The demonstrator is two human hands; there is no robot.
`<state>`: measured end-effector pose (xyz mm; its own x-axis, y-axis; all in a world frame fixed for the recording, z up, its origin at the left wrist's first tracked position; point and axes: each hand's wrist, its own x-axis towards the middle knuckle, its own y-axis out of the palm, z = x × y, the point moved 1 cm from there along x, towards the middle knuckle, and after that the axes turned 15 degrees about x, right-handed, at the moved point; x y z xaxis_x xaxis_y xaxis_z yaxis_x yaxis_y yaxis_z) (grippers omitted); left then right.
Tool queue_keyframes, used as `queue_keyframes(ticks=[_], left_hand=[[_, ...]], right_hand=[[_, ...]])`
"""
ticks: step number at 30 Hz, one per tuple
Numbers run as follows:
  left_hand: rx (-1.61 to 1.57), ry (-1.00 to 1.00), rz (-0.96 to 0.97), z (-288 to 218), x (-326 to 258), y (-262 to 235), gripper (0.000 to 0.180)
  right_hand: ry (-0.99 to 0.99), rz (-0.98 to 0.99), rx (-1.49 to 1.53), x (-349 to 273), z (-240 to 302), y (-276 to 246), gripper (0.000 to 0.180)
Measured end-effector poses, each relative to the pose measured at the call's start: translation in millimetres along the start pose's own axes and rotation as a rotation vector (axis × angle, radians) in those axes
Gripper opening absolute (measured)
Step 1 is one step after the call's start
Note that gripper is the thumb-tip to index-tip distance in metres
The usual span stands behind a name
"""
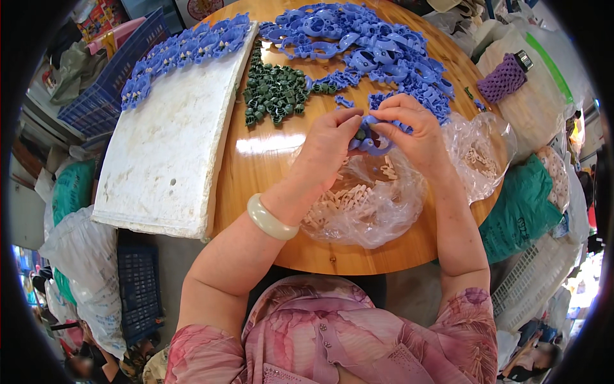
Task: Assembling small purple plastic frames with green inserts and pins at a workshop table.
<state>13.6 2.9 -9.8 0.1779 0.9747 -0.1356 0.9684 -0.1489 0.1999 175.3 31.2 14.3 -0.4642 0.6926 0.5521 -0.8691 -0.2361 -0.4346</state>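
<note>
Both hands meet over the middle of the round table. My left hand (329,144), with a pale bangle on its wrist, pinches a blue plastic part (377,148) from the left. Closed on the same part from the right is my right hand (416,131). A bit of dark green shows in the part between my fingers; the fingertips partly hide it. Just below the hands lies an open clear plastic bag (390,214) with many small beige pieces (348,200). Beyond them is a heap of dark green pieces (275,93) and a large pile of blue plastic parts (377,54).
A white foam board (169,153) overhangs the table's left side, with rows of blue parts (192,48) along its far end. At right lies another clear bag (480,157) of beige pieces. A purple netted bottle (505,77) and stuffed sacks crowd the right edge; blue crates (137,288) stand left.
</note>
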Motion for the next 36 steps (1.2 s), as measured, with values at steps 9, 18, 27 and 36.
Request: queue_keyframes(ticks=[9, 18, 27, 36], left_hand=[[0.038, 0.084, -0.008, -0.5, -2.9, -0.9, 0.029], [0.147, 0.145, -0.109, -0.4, -0.3, 1.9, 0.03], [-0.075, 0.263, -0.203, -15.8, 10.6, -25.6, 0.032], [-0.088, 0.33, -0.232, -19.3, 9.9, -29.0, 0.033]], right_hand=[[-0.216, 0.007, -0.218, 3.6, 5.1, 1.8, 0.021], [-0.278, 0.077, -0.199, 6.9, -0.7, -6.6, 0.022], [0.223, -0.116, -0.046, -0.3, -40.6, -26.1, 0.016], [0.172, 0.004, -0.301, 5.5, -41.6, -4.0, 0.019]])
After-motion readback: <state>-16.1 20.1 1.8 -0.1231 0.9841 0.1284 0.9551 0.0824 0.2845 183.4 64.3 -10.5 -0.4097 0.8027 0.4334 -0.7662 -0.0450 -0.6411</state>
